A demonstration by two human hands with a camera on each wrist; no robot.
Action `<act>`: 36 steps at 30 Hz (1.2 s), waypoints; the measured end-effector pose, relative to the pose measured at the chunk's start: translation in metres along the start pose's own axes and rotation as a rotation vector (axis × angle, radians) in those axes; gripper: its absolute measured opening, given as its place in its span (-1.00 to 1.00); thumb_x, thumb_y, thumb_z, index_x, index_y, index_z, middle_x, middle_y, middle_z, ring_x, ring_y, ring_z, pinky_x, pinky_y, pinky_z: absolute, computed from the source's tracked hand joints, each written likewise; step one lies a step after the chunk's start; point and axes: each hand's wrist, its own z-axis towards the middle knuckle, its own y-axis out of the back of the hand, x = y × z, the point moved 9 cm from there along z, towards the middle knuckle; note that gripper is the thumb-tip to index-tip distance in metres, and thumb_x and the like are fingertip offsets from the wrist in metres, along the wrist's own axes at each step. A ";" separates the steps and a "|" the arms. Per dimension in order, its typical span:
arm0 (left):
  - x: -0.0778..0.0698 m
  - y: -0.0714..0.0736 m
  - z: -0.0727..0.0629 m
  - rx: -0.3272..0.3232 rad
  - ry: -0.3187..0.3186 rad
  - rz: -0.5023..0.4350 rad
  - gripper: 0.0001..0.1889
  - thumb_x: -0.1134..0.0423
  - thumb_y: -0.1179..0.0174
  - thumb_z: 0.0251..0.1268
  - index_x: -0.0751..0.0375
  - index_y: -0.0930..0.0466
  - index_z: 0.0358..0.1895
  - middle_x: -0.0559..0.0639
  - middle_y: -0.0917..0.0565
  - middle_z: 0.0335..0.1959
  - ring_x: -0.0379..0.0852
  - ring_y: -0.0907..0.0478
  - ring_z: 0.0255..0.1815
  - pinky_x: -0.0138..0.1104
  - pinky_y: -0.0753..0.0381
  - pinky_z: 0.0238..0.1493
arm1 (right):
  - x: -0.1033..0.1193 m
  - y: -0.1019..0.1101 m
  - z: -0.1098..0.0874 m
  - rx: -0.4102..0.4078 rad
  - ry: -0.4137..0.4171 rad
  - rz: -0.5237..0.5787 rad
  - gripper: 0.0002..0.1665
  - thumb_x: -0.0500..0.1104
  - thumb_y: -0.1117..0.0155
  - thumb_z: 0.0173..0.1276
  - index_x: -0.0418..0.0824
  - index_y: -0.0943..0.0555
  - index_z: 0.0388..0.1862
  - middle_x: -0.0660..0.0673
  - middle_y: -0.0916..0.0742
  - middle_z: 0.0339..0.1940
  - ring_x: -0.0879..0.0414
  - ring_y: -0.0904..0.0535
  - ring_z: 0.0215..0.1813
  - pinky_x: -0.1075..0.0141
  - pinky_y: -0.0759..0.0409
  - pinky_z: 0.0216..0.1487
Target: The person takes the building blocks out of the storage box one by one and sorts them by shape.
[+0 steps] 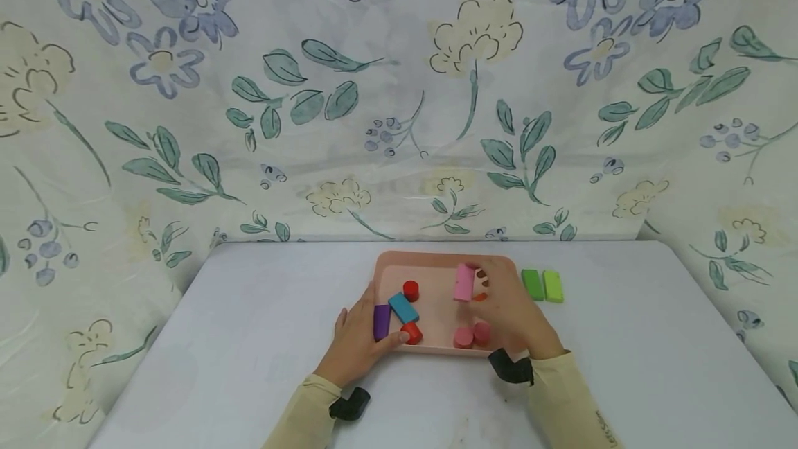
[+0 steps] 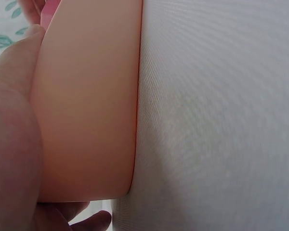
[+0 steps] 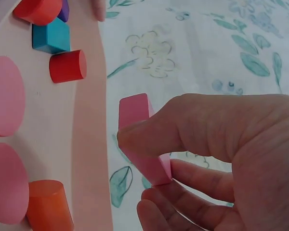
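Note:
A pink rectangular block (image 1: pixel 463 283) is pinched between the thumb and fingers of my right hand (image 1: pixel 512 307), raised over the right part of a peach tray (image 1: pixel 430 270). My left hand (image 1: pixel 355 344) grips the tray's near left corner, thumb over the rim and fingers along the left side. Beside that thumb lie a red-orange cylinder (image 1: pixel 412 333), a purple block (image 1: pixel 382 322) and a blue block (image 1: pixel 404 308); a red cylinder (image 1: pixel 411 289) sits farther back. Two pink round pieces (image 1: pixel 463 337) are by the near rim. In the right wrist view, an orange cylinder (image 3: pixel 49 207) stands beside them.
Just right of the tray, a green block (image 1: pixel 533 285) and a lime green block (image 1: pixel 553 286) lie side by side on the white table (image 1: pixel 623 317). A flowered cloth (image 1: pixel 405 213) hangs behind the table's far edge and along both sides.

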 end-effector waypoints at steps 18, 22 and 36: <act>-0.002 0.000 0.001 -0.003 -0.008 0.003 0.17 -0.33 -0.25 0.20 0.30 0.17 0.62 0.23 -0.09 0.61 0.27 -0.07 0.57 0.33 0.25 0.48 | -0.020 0.026 -0.008 0.012 0.073 -0.001 -0.17 -0.21 -0.55 0.17 -0.20 -0.43 0.41 -0.23 -0.55 0.26 -0.19 -0.50 0.19 -0.07 -0.61 0.14; -0.002 0.000 0.000 -0.003 -0.006 -0.002 0.17 -0.32 -0.26 0.20 0.29 0.18 0.63 0.24 -0.09 0.60 0.28 -0.07 0.57 0.33 0.26 0.48 | -0.026 0.034 -0.012 0.018 0.094 -0.014 -0.17 -0.14 -0.54 0.19 -0.25 -0.43 0.41 -0.28 -0.56 0.25 -0.20 -0.52 0.15 -0.09 -0.63 0.09; 0.001 0.001 -0.001 0.005 -0.002 -0.001 0.17 -0.34 -0.24 0.21 0.28 0.20 0.63 0.22 -0.07 0.61 0.25 -0.05 0.58 0.33 0.27 0.48 | -0.047 0.049 -0.017 0.011 0.062 -0.103 -0.24 -0.22 -0.49 0.20 -0.36 -0.43 0.35 -0.33 -0.54 0.25 -0.21 -0.54 0.13 -0.10 -0.61 0.14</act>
